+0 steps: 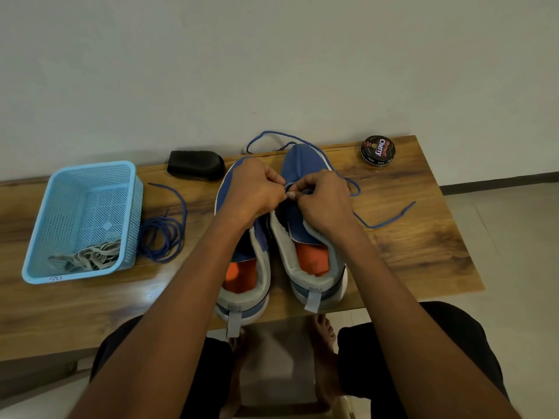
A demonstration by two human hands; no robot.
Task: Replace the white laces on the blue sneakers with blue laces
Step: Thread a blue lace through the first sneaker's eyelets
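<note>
Sneakers (281,237) are sitting side by side on the table (408,252), heels hanging just over its near edge, orange insoles showing and no white laces left in them. Farther up, over the right sneaker's throat, both hands are meeting: the left hand (254,192) is curling its fingers and pinching the blue lace (387,219), and the right hand (323,204) is pinching the same lace just beside it, fingertips almost touching. The step in hand looks like threading the lowest eyelets of that sneaker. Doing it well probably means feeding the stiff tip straight through, keeping the lace flat and untwisted, then drawing both ends to even length before crossing upward. One end is trailing right across the table; the other is looping out beyond the toes and over the far edge, so it may be snagging or dragging there. To the left, a second blue lace (163,237) is lying coiled beside the basket (39,237), which is holding the white laces (90,258) in its near corner. Beyond, a black brush (196,164) and a polish tin (378,151) are resting near the wall. The hands are covering the eyelets, so how far the lace has gone through is not showing, and the left sneaker's tongue area is mostly hidden under the left forearm.
</note>
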